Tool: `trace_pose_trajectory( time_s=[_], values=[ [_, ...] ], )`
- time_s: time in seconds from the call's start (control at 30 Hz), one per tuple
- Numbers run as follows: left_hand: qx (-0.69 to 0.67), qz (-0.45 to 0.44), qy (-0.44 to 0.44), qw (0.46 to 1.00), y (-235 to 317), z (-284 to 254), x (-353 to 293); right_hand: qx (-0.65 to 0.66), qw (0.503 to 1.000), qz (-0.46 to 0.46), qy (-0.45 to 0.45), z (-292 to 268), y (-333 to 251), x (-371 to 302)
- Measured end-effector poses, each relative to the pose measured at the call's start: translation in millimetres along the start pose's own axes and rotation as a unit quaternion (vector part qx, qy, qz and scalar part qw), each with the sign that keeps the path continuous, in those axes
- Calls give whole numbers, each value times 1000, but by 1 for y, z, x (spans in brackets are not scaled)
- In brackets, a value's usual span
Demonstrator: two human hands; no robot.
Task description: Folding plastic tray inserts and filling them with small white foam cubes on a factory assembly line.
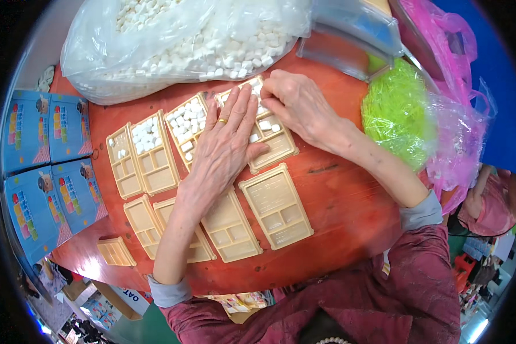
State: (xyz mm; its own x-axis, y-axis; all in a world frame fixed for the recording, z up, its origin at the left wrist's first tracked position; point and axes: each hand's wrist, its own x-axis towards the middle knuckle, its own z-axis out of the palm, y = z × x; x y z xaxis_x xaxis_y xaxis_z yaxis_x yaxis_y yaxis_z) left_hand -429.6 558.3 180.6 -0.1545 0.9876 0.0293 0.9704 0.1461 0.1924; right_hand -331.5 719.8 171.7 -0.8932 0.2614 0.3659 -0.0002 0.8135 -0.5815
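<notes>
Filling tray (281,150) with white pieces (265,125), hands (226,143) flat

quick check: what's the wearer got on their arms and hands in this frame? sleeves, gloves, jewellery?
Both hands are bare, no gloves. The left hand has a gold ring on one finger; the right hand shows no jewellery. Dark maroon patterned sleeves are pushed up, with grey cuffs of an under-layer showing at both forearms.

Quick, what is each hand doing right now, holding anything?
Left hand: open, lying flat on a tan tray of white pieces, gripping nothing.
Right hand: fingers curled at the same tray's far end; whether they pinch a piece cannot be told.
</notes>
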Motion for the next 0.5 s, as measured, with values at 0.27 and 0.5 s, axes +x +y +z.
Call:
trace_pose_trajectory(
  time_s=[0.27,0.5],
  values=[
    [15,5,-3,1000,2,-2,0,29,999,21,41,-5,-10,2],
    [12,28,21,999,6,0,-4,-46,999,-18,-3,3,-4,-3]
  ],
)
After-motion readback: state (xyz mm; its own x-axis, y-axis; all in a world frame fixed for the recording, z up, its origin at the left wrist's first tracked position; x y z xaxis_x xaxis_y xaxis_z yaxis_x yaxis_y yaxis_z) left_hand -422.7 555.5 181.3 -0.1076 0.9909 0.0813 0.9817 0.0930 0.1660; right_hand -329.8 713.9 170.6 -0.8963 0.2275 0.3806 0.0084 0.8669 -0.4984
